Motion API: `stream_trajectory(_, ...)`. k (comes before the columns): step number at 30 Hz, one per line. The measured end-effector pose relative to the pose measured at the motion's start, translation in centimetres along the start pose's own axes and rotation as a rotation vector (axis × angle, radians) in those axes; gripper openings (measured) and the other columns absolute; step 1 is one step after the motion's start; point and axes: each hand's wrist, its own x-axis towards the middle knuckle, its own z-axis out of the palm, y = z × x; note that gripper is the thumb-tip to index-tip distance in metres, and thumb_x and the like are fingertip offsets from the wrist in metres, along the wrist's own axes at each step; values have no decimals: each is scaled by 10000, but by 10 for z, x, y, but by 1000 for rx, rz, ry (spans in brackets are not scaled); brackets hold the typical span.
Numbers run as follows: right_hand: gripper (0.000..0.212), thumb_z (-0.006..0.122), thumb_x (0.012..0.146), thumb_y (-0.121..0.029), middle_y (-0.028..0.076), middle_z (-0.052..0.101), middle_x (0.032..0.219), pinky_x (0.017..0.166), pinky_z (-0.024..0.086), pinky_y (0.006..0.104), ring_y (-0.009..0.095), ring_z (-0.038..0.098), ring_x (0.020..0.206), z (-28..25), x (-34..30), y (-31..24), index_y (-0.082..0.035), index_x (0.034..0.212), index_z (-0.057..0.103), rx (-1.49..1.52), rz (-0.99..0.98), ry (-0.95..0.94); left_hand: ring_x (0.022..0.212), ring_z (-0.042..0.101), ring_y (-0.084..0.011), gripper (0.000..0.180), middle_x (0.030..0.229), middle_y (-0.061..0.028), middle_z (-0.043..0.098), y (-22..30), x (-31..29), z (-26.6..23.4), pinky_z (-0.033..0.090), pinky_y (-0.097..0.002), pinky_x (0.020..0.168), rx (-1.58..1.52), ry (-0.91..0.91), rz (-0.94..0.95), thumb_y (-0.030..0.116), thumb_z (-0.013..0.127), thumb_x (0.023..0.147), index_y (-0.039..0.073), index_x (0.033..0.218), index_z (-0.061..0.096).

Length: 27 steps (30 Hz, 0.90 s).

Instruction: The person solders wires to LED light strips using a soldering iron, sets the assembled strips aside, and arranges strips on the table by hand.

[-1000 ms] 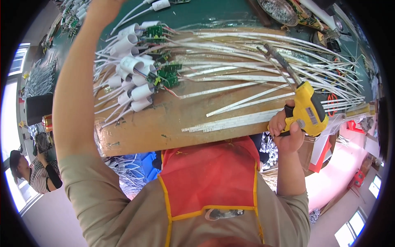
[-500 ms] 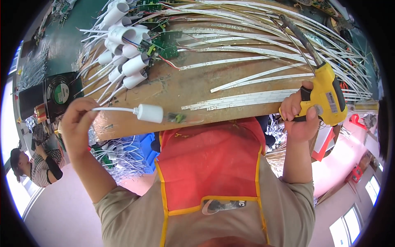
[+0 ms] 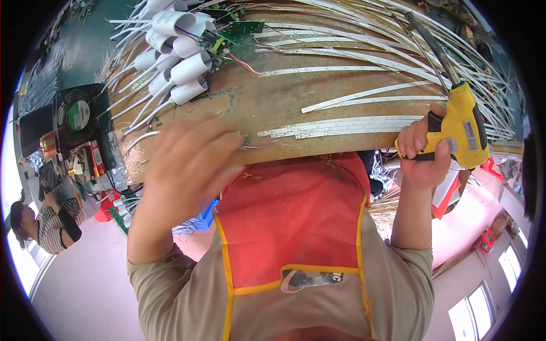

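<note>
While the right hand [image 3: 424, 150] stayed wrapped tight around the grip of a yellow soldering gun [image 3: 463, 128] at three o'clock, its long dark tip reaching up toward one o'clock over the work, the left hand [image 3: 190, 159] had come in low across the near edge of the wooden surface [image 3: 284, 99]. Half a second before, that hand had pinched a white tube cap with its lead out at nine o'clock; now it was blurred by motion, fingers loosely curled, and whether it gripped anything could not be told. A few thin wire ends [image 3: 256, 145] showed just beside its fingertips at the board's edge, near the closest bundle of white light strips [image 3: 341, 125]. That suggested the picked piece was being brought in to the strips for joining. More white tube caps [image 3: 185, 68] lay heaped at eleven o'clock, touching small green circuit boards [image 3: 236, 37]. A black fan [image 3: 77, 116] stood at nine o'clock. Another person [image 3: 40, 227] sat at eight o'clock.
</note>
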Motion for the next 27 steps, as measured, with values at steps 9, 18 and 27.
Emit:
stream_trajectory(9,682,566,1055,-468,16,518,810,575,422,299,116,465,591,-3,-1,1,23,1507,425,-2,-12,-29,1020,679,-297,306,1066,-79,698,3,14,28,517,-419,854,9,-41,66,68,792,709,75,1011,742)
stream_trajectory(18,732,649,1022,-503,9,524,788,562,423,300,124,482,595,2,-6,0,8,1504,440,-21,6,-7,930,676,-287,275,1005,-71,694,7,38,43,511,-412,812,-34,190,95,43,760,723,78,995,740)
stream_trajectory(27,895,842,880,-579,-6,532,741,516,406,297,131,505,601,13,-64,-5,-22,1481,482,-143,236,-80,884,666,-275,265,944,-56,681,9,51,72,495,-408,793,24,217,78,36,749,729,86,989,739)
